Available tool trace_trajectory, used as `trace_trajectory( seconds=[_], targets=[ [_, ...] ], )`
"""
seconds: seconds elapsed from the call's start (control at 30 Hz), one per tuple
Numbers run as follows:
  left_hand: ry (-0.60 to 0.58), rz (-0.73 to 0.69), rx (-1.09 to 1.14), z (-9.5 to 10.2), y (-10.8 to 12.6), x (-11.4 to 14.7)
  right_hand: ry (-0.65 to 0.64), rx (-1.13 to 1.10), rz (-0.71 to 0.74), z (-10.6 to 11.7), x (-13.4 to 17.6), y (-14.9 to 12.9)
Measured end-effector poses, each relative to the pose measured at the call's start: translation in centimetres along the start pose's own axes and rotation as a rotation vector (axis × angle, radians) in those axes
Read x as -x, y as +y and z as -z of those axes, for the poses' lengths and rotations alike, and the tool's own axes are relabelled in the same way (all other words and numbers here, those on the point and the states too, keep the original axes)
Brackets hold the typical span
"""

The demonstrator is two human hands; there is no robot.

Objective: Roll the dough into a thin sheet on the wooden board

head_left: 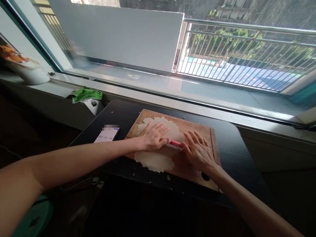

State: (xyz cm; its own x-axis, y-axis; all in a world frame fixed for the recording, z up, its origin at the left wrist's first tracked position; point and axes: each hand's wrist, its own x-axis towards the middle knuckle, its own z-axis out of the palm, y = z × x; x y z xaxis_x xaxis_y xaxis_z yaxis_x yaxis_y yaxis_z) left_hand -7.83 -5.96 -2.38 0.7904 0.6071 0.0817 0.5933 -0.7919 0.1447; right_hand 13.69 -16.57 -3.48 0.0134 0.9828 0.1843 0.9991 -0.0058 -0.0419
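Note:
A thin sheet of dough (155,162) with a ragged edge lies on a wooden cutting board (177,168). Across the dough rests a red-and-white cylinder (175,144); its ends are covered by my hands, and its exact kind does not show. My left hand (153,135) lies flat over the cylinder's left end, fingers stretched forward above the dough. Over the right end, my right hand (198,149) is likewise flat, its fingers extended and slightly spread toward the board's right side. Both thumbs point inward along the cylinder.
The board sits on a black table (237,158) with dough crumbs around it. A phone (106,135) showing a timer lies at the left. Beyond stand a windowsill with a green cloth (87,94), a white pot (32,72) and a window facing a metal railing (232,56).

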Motion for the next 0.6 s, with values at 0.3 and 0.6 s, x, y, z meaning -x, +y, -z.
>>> trace_trajectory(
  seconds=[0.3, 0.6],
  targets=[
    [-0.103, 0.215, 0.048, 0.5, -1.2, -4.6, -0.004, -0.087, -0.167, 0.2, -5.2, 1.5],
    [-0.001, 0.234, 0.029, 1.1, -1.7, -5.9, -0.076, -0.007, -0.259, 1.1, -7.1, 1.3]
  ],
)
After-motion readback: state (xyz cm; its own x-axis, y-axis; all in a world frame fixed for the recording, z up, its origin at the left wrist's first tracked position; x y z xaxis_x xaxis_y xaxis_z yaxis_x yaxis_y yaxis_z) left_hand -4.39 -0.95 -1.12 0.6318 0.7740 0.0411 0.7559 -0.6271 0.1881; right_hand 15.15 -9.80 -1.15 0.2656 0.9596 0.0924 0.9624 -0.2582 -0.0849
